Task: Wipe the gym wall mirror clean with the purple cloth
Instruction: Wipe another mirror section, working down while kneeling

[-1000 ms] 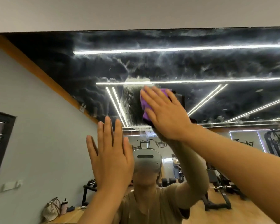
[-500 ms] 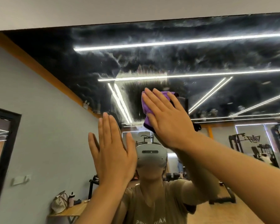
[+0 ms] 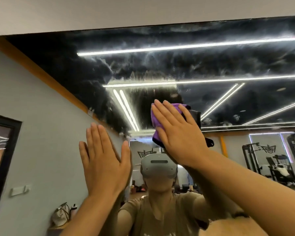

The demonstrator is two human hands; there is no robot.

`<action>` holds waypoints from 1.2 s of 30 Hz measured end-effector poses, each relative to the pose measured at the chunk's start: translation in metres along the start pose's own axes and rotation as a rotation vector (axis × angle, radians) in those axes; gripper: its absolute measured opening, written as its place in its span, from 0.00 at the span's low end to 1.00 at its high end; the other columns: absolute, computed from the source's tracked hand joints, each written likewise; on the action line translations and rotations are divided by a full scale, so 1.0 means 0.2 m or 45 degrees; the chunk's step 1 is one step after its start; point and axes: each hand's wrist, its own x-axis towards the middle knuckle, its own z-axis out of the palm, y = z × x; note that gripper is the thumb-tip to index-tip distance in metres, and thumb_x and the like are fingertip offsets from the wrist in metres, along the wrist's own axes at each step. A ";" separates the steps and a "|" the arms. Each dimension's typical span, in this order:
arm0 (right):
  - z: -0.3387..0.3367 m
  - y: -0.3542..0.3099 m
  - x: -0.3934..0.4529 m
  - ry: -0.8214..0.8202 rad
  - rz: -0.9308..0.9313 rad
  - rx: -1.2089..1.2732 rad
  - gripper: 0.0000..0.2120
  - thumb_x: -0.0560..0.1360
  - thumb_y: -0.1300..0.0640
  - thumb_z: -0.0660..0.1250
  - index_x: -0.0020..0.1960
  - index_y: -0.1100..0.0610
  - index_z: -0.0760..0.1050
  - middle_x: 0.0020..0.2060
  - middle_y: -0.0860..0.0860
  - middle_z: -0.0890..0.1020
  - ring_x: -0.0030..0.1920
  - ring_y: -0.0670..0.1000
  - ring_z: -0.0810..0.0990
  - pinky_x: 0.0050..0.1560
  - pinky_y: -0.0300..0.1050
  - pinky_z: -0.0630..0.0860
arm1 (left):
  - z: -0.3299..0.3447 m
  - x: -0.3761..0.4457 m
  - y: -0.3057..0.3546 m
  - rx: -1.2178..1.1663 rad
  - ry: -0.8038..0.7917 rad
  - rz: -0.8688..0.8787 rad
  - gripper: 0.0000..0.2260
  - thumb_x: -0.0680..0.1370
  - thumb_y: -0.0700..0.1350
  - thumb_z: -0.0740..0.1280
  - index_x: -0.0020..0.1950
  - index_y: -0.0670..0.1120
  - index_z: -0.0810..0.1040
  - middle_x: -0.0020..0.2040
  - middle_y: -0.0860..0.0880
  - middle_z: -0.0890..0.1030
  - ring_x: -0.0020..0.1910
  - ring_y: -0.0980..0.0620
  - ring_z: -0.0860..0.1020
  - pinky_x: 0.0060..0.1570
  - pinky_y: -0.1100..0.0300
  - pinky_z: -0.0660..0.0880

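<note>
A: Where is the cloth (image 3: 156, 119) now?

B: Flat on the mirror (image 3: 211, 65), under the right hand (image 3: 179, 132). Against the lowest reflected light bar, it sits well below and a little right of that bar's left end. A second ago it was almost up at that bar, so the hand has drawn the cloth downward.

A: Is the hand clutching it?

B: No. The fingers (image 3: 162, 114) lie straight and spread, pressing the cloth to the glass with the palm. Nothing is curled round it.

A: And the left hand (image 3: 104, 160)?

B: Raised, flat, fingers straight and together, holding nothing. It is below and left of the bar's left end, at about the same spot as before. I cannot tell whether it touches the glass.

A: What did the stroke leave?

B: A darker, clearer band runs down from the bar to the cloth, with fine vertical streaks at its top edge. Above the bar, and off to both sides, the glass is cloudy with white smears.

A: So how far along is the job?

B: Early, I would say. One narrow band looks cleaned; the hazy upper part is most of what shows. More overlapping strokes to either side look needed.
</note>
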 end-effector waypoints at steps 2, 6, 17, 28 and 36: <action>-0.04 0.08 0.12 -0.055 -0.017 -0.013 0.28 0.84 0.46 0.44 0.82 0.55 0.55 0.81 0.52 0.58 0.81 0.53 0.55 0.78 0.49 0.43 | 0.01 0.00 -0.01 0.041 0.014 0.016 0.37 0.75 0.70 0.34 0.77 0.50 0.31 0.79 0.50 0.33 0.79 0.53 0.34 0.71 0.61 0.24; -0.11 0.29 0.40 -0.122 0.208 -0.014 0.27 0.86 0.47 0.40 0.83 0.52 0.43 0.83 0.48 0.46 0.82 0.48 0.43 0.79 0.50 0.37 | 0.04 0.00 -0.01 0.088 0.036 0.027 0.37 0.76 0.70 0.33 0.77 0.50 0.31 0.80 0.51 0.33 0.79 0.54 0.33 0.74 0.59 0.27; -0.10 0.24 -0.12 -0.070 -0.007 0.024 0.28 0.84 0.47 0.46 0.81 0.56 0.59 0.80 0.52 0.62 0.80 0.53 0.59 0.78 0.53 0.49 | 0.04 0.00 -0.02 0.121 0.022 0.024 0.37 0.79 0.68 0.38 0.81 0.47 0.38 0.83 0.48 0.41 0.81 0.51 0.40 0.79 0.53 0.36; -0.14 0.39 0.26 -0.070 0.343 0.090 0.29 0.84 0.47 0.40 0.83 0.53 0.46 0.83 0.48 0.47 0.82 0.50 0.42 0.80 0.50 0.37 | 0.05 -0.02 0.01 0.076 0.051 0.135 0.30 0.83 0.62 0.41 0.80 0.47 0.46 0.81 0.50 0.48 0.81 0.50 0.45 0.75 0.61 0.30; -0.08 0.22 0.03 -0.130 0.032 0.141 0.31 0.82 0.38 0.43 0.82 0.49 0.48 0.80 0.45 0.49 0.81 0.47 0.46 0.79 0.46 0.36 | 0.07 -0.01 0.01 0.068 0.089 0.148 0.31 0.83 0.62 0.39 0.80 0.45 0.49 0.82 0.45 0.53 0.81 0.46 0.49 0.77 0.59 0.35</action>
